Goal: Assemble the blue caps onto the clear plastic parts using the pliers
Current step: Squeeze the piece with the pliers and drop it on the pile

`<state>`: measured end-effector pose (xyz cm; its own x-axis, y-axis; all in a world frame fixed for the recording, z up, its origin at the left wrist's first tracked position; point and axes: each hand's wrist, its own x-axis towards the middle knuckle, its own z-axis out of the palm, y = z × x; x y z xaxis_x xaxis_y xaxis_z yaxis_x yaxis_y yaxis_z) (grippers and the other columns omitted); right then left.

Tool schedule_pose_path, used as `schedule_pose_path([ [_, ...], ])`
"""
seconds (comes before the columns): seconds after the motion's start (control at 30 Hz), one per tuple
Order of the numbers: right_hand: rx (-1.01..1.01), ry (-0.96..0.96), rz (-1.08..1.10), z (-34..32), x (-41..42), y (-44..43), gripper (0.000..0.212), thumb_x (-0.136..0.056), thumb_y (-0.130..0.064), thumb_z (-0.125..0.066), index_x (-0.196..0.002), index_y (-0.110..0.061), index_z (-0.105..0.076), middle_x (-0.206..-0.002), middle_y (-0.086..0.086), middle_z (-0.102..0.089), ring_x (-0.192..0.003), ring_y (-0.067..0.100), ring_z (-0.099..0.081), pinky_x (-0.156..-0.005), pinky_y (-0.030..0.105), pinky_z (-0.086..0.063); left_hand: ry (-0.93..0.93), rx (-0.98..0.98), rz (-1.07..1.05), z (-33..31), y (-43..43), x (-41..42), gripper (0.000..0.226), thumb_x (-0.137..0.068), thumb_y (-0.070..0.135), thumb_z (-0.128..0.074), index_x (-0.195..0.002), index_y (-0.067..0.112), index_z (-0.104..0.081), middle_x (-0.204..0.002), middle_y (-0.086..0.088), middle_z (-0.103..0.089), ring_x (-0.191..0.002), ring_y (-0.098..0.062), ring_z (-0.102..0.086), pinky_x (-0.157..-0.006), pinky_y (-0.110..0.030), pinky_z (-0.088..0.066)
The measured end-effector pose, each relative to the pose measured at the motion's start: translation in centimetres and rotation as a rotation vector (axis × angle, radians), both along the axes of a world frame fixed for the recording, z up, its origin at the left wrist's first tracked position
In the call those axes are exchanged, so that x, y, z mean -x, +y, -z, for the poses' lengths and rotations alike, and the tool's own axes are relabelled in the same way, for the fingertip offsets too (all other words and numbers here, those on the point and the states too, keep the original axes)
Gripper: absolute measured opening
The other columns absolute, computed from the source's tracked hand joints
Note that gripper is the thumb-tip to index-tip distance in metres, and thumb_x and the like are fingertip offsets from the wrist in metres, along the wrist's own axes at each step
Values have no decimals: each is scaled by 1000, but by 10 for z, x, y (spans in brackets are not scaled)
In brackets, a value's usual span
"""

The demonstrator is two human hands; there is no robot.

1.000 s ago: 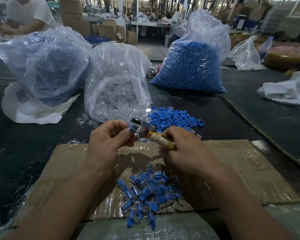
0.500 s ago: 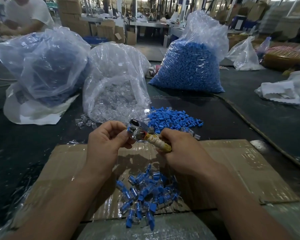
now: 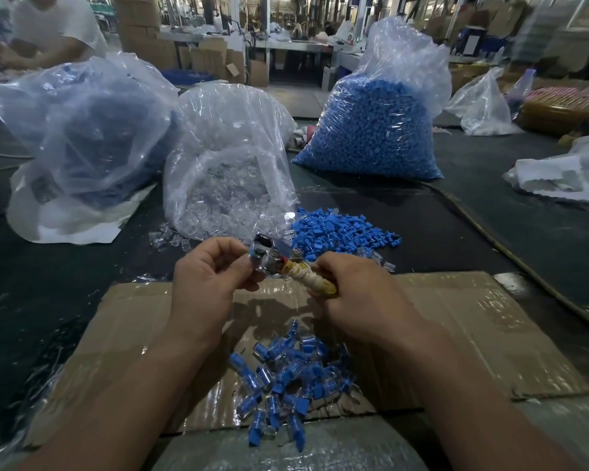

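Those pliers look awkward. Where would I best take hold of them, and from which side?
Take the pliers by the wrapped handle, coming from the right and near side, as the right hand does. The handle slants down that way; the metal head points up-left, where the left hand pinches a small part at it.

Right hand (image 3: 361,294) gripping the wrapped handle of pliers (image 3: 286,263), left hand (image 3: 208,277) pinching a small piece at the metal head, finished blue-capped parts (image 3: 286,385) heaped on cardboard (image 3: 473,334) below both hands, loose blue caps (image 3: 340,229) just beyond the right hand, bag of clear parts (image 3: 228,171) beyond the left hand
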<state>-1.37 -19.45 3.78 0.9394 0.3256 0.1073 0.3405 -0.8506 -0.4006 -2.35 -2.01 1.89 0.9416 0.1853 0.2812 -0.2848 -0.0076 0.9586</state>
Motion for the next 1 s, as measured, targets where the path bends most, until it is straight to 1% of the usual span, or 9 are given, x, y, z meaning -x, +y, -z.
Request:
schedule_pose_path([
  [0.23,51,81,-1,-3,-5,-17,27,-81,-19,-61,-105,-28,-57,-95,-7,-59,-84,11,-51,-68,30,-43,30,88,-30,-2,5,-2,14,-76,-2,-61,-74,12,-63,-61,0,-67,-55,-10,-63,-51,-18,-51],
  [0.37,98,117,2,0,-6,-18,24,-77,-25,-68,-99,-31,-60,-89,-12,-60,-79,5,-51,-65,27,-42,178,87,291,-7,11,2,10,-64,13,-64,-66,18,-73,-62,-3,-67,-52,-11,-60,-49,-22,-51],
  [0.47,118,139,-8,2,-7,-17,28,-71,-39,-73,-95,-31,-61,-88,-14,-60,-80,4,-52,-72,31,-47,253,-4,521,-8,8,6,8,-57,14,-70,-64,15,-73,-60,-5,-67,-46,-6,-57,-44,-15,-45],
  [0.57,112,159,5,2,-8,-18,37,-64,-46,-77,-93,-35,-58,-88,-18,-55,-84,5,-50,-74,31,-44,253,-106,635,-7,6,7,15,-52,20,-76,-66,16,-74,-60,-5,-67,-45,-6,-57,-41,-14,-43],
  [0.67,95,193,7,3,-10,-19,41,-61,-44,-79,-95,-37,-56,-87,-19,-51,-86,4,-48,-73,29,-40,275,-178,652,-7,7,6,20,-50,29,-78,-68,19,-74,-65,-4,-69,-56,-7,-62,-51,-13,-47],
  [0.77,120,227,-4,3,-10,-20,55,-62,-44,-78,-110,-35,-53,-93,-17,-43,-91,5,-42,-75,27,-34,281,-174,557,-4,6,7,17,-59,33,-74,-69,19,-73,-65,-1,-67,-60,-10,-61,-58,-21,-49],
  [0.87,139,257,-16,2,-10,-23,71,-62,-47,-78,-125,-34,-46,-102,-15,-40,-97,6,-38,-79,28,-34,236,-189,162,2,4,1,4,-72,18,-69,-69,18,-71,-68,0,-67,-66,-15,-63,-68,-33,-51],
  [0.93,131,269,-21,2,-10,-24,76,-63,-51,-76,-130,-33,-43,-111,-12,-43,-100,6,-38,-82,29,-35,159,-344,-134,5,9,-6,14,-79,8,-67,-80,22,-68,-78,2,-67,-76,-14,-64,-75,-31,-52],
  [1.0,119,270,-17,2,-10,-24,76,-65,-54,-74,-132,-33,-43,-122,-10,-45,-103,6,-38,-86,30,-37,117,-419,-285,6,16,-13,23,-81,4,-65,-98,19,-66,-89,2,-66,-82,-12,-61,-79,-30,-49],
])
